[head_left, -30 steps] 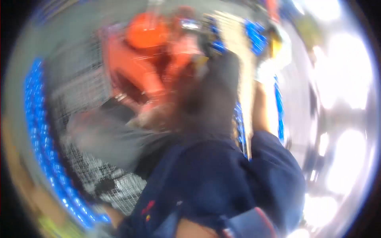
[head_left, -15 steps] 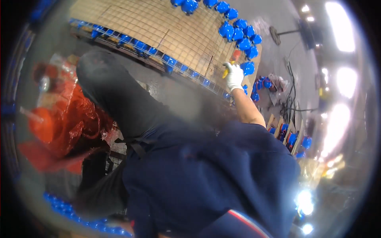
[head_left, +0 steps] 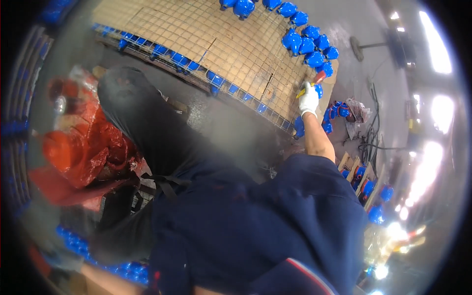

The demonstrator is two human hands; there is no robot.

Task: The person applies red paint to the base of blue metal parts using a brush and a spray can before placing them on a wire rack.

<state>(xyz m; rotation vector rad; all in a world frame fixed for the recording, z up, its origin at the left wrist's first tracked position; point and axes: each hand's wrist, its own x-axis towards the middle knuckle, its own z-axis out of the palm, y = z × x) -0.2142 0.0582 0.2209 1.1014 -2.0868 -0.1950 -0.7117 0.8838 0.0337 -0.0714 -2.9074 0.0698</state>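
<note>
In its white glove, my right hand (head_left: 309, 101) is closed around a paintbrush (head_left: 319, 77) with a yellow handle and red-stained bristles. The brush head is over the right end of the mesh-topped table, against or just above a glossy blue casting (head_left: 318, 91); contact cannot be made out. More rounded blue castings (head_left: 306, 45) stand in rows behind it. At the lower left rim, my left hand (head_left: 69, 261) shows gloved, dark and smeared. A reddish shape lies beside it, and its fingers cannot be made out.
A wire mesh (head_left: 196, 42) covers the brown board of the table, with blue parts hanging below its near edge. Red plastic sheeting (head_left: 105, 142) with a red container (head_left: 61, 150) lies left of my legs. Cables (head_left: 376, 128) trail on the floor at right, near slotted wooden crates (head_left: 361, 172).
My right hand has moved right with the paintbrush, whose head now points up and right near a blue casting. My left forearm and hand have come into view at lower left.
</note>
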